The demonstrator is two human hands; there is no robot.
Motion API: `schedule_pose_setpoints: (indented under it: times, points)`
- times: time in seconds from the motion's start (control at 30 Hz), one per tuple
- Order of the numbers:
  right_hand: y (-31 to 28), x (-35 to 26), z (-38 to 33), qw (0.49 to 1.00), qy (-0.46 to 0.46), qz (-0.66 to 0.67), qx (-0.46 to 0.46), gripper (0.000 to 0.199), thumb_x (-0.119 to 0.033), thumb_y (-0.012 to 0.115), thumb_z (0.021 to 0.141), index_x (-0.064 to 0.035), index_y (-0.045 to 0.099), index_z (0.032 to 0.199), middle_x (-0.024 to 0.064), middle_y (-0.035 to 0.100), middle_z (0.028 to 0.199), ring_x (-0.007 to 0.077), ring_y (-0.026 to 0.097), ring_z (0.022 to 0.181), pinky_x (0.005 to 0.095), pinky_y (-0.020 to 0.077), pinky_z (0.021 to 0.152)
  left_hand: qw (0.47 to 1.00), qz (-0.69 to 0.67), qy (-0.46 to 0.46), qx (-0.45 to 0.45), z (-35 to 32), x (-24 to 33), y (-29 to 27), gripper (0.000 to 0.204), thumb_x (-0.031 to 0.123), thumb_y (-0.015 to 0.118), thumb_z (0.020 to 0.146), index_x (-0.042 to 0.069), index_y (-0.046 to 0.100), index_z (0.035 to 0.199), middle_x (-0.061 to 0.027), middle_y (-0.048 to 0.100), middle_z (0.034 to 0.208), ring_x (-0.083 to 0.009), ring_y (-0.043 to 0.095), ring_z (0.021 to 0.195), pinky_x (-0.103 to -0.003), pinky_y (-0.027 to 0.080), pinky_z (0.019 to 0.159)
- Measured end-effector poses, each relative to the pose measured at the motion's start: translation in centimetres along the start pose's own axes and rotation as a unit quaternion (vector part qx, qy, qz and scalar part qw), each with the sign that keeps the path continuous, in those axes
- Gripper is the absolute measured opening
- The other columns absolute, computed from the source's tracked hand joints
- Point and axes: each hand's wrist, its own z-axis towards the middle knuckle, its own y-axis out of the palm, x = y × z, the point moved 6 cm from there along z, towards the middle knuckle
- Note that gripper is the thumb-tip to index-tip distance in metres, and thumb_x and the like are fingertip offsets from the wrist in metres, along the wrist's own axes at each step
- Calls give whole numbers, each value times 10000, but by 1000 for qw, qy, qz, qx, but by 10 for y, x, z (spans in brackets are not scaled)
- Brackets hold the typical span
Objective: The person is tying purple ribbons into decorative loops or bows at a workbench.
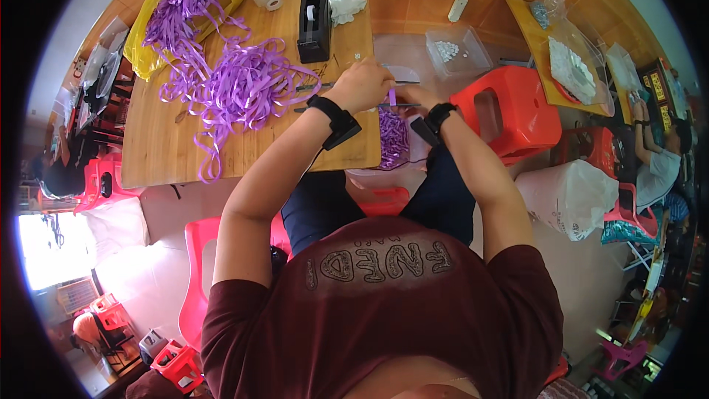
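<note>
- The left hand (362, 85) is curling closed at the near right corner of the wooden table (170, 144), its fingers pinching the upper end of a short purple ribbon strip (392, 96).
- The right hand (415, 97) is sitting just right of it, mostly hidden behind the left hand and the strip; I cannot tell whether its fingers are closing on the strip.
- Both wrists are wearing black bands.
- The strip is standing upright between the two hands, just past the table's edge.
- A bunch of finished purple ribbon pieces (393, 137) is hanging just below the hands, near the lap.
- A big tangle of purple ribbon (240, 85) is lying on the table left of the hands.
- A black tape dispenser (314, 28) is standing farther back on the table.
- A red plastic stool (509, 111) is standing to the right.
</note>
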Motion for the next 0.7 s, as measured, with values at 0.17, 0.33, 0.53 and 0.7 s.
schedule_pose_setpoints:
  times: [0.17, 0.33, 0.53, 0.7]
  points:
    - [28, 64, -25, 972, 161, 165, -42, 323, -365, 605, 953, -56, 666, 881, -19, 526, 640, 78, 456, 496, 261, 412, 445, 984, 143, 60, 85, 1, 22, -6, 238, 211, 574, 896, 49, 721, 989, -152, 650, 1059, -333, 598, 1057, -423, 476, 923]
    - [46, 87, -46, 962, 176, 208, 0, 313, -321, 657, 932, -9, 674, 927, 5, 524, 622, 80, 434, 446, 236, 402, 403, 998, -18, 67, 13, 11, -15, 7, 198, 191, 618, 880, 42, 693, 986, -147, 667, 998, -333, 616, 993, -419, 490, 883]
    - [27, 53, -48, 975, -159, 116, 102, 259, -139, 733, 852, -54, 644, 1080, 14, 571, 736, 105, 527, 550, 240, 443, 497, 995, -44, 88, 24, 13, -11, 10, 200, 196, 630, 881, 39, 661, 1002, -145, 666, 990, -333, 614, 991, -415, 485, 875]
    - [22, 28, -40, 928, -253, -57, 268, 388, -156, 789, 804, -41, 617, 1131, 14, 571, 737, 118, 524, 588, 256, 436, 566, 996, -26, 72, 34, 11, -11, 11, 195, 213, 627, 880, 61, 662, 997, -126, 666, 1008, -332, 601, 1027, -431, 460, 909]
